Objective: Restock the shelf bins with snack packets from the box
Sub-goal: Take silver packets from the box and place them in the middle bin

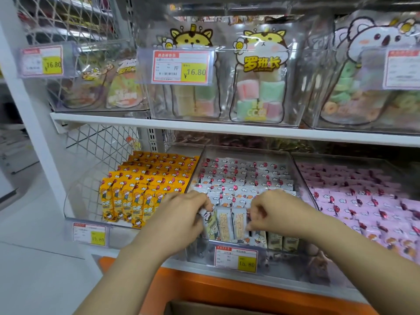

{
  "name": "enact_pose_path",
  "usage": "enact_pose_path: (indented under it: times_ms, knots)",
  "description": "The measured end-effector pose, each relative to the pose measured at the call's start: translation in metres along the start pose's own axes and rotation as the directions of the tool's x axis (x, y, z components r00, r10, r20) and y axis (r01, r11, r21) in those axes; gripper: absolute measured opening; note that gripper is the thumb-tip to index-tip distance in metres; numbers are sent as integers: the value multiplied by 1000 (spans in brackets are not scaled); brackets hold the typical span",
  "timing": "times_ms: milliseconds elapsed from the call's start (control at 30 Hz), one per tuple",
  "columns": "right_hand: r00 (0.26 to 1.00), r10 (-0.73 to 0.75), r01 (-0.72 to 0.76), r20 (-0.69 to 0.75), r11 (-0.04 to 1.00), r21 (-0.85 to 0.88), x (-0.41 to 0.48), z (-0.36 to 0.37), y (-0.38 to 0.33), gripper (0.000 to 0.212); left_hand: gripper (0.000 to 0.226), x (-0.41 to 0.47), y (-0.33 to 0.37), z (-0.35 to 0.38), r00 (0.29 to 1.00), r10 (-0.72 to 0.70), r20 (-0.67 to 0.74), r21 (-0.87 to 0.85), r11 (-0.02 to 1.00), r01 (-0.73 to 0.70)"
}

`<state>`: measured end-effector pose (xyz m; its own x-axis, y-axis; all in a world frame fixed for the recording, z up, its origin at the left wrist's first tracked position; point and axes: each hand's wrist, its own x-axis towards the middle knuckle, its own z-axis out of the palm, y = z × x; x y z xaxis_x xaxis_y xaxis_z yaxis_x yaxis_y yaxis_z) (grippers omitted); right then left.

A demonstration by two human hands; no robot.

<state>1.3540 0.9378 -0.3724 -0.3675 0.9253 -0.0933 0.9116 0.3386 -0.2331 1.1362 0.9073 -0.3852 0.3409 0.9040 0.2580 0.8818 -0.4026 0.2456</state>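
I see L hand (181, 214) & R hand (276, 212), fingers curled, each pinching white packets (231, 223). They're at front edge of mid bin (246, 151), lower shelf (227, 272).

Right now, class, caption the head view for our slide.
Left hand and right hand grip white snack packets in the middle bin.

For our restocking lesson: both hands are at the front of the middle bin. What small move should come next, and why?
Probably settle the white packets into the front row and let go: left hand and right hand pinch them from either side, and they stand higher than the neighbouring packets in the middle bin.
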Motion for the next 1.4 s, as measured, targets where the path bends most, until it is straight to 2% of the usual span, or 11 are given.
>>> enact_pose_path:
  times_ms: [133, 267, 333, 467, 700, 867, 933, 1033, 1100, 1167, 1400]
  knots:
    - [977, 65, -65, 206, 998, -6, -6, 10, 0, 37, 13, 1, 6, 1, 997, -53, 59, 42, 998, 51]
    - [966, 69, -111, 250, 981, 159, -4, 21, -6, 31, 12, 1, 14, -1, 995, -81, 62, 91, 993, 75]
    - [970, 73, -129, 230, 963, 239, -4, 21, -9, 27, 15, 0, 14, -3, 996, -73, 46, 88, 994, 69]
    - [984, 92, -147, 155, 909, 390, -4, 19, -9, 6, 14, -2, 12, -15, 993, -74, -93, 29, 997, 77]
    - [992, 65, -109, 109, 869, 482, -10, 13, -14, 17, 22, -8, 6, -24, 944, -204, -258, -257, 957, 136]
    - [998, 33, -1, -47, 836, 548, -16, -2, -10, 27, 19, -6, 9, -15, 870, -350, -346, -498, 855, 146]
    - [992, 62, 22, -113, 779, 626, -18, -5, -6, 23, 17, -5, 12, -9, 850, -426, -309, -625, 765, 157]
    - [976, 151, 32, -158, 619, 785, -19, -2, -3, 18, 16, -3, 21, 1, 892, -426, -150, -755, 632, 175]
    - [963, 189, 59, -195, 556, 829, -20, -1, -3, 18, 18, -2, 29, 6, 935, -352, -34, -766, 610, 202]
    - [949, 211, 89, -235, 538, 838, -22, -2, -5, 21, 24, -2, 35, 8, 962, -269, 34, -771, 605, 197]
    - [903, 335, 125, -269, 395, 910, -22, 1, -1, 26, 35, 0, 40, 6, 978, -167, 121, -838, 512, 191]
